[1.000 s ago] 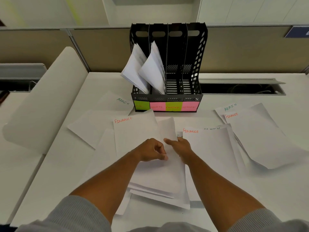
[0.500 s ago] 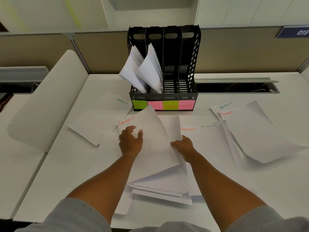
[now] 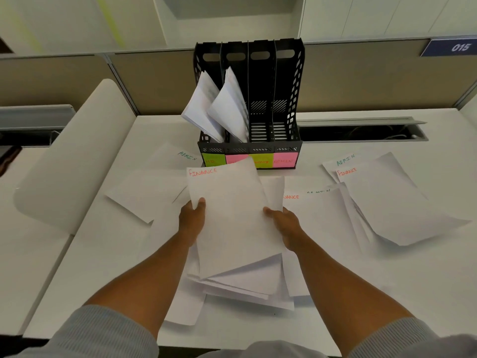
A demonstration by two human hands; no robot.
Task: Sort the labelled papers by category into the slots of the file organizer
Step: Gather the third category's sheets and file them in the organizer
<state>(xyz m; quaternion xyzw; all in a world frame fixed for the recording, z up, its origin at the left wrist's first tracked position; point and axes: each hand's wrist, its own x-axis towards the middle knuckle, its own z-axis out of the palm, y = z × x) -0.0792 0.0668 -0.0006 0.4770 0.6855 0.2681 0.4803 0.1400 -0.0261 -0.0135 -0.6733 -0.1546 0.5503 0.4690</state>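
What changed: a second ago both hands were picking at the pile, now they're lifting one sheet (image 3: 232, 215) clear of it and tipping it up toward 12 o'clock.
Left hand (image 3: 192, 220): pinching the sheet's left edge, thumb on top.
Right hand (image 3: 285, 223): pinching the right edge, fingers curling underneath.
What it means: looking like this one is heading for a slot next, going by its label the third one, which is sitting empty.
The sheet: plain white, "FINANCE" in orange at the top left corner, slightly bowed.
Where it is: hovering over the pile (image 3: 245, 282) at center, just short of the organizer (image 3: 249, 104) at 12 o'clock.
Organizer: black, four slots, the two left ones holding papers, coloured sticky labels along the front.
Leftovers: more sheets (image 3: 387, 202) lying at 2 o'clock, others at 10 o'clock on the desk (image 3: 90, 267).
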